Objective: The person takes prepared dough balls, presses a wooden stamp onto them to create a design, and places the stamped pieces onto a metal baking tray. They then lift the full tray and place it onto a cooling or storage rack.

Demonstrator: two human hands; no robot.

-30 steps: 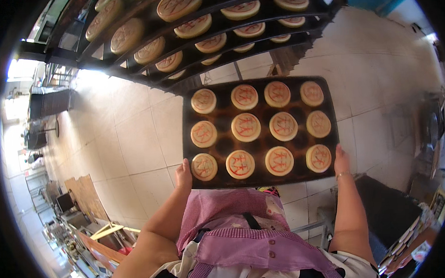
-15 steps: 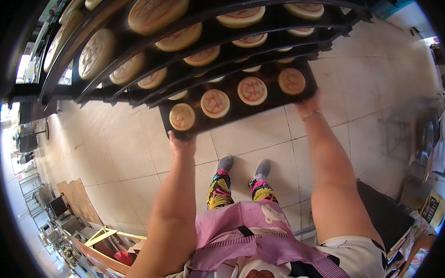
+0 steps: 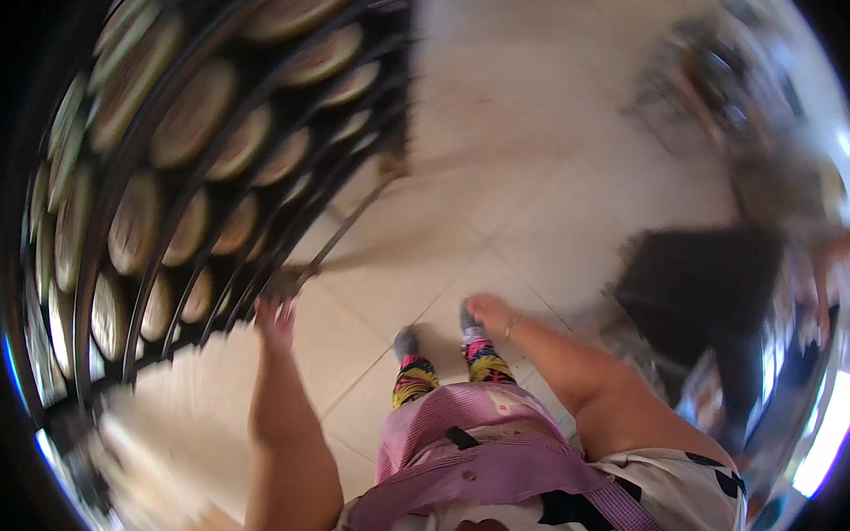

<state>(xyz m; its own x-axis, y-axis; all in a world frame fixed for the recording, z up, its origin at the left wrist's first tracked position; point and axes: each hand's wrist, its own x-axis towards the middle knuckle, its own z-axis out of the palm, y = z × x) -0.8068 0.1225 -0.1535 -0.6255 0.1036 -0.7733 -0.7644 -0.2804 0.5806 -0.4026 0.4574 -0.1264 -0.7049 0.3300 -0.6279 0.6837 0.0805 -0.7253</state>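
My left hand (image 3: 275,325) is at the near lower edge of a tall dark rack (image 3: 302,223), its fingers stretched out and apart. It appears to touch the rack's edge, though blur hides the exact contact. Round, pale flat cakes (image 3: 195,114) sit in rows on the rack's stacked black trays. My right hand (image 3: 490,312) hangs in front of me, away from the rack, above my right shoe. No object shows in it, and motion smears its fingers.
Pale floor tiles (image 3: 498,197) lie ahead. A dark, flat-topped stack (image 3: 697,293) stands on the right, with another person's arm (image 3: 826,275) beyond it. Blurred furniture (image 3: 709,78) is at the far right.
The tray of cakes that both hands held is no longer in them. My view has turned right, so the rack now lies to the left. My right hand has come back towards my body.
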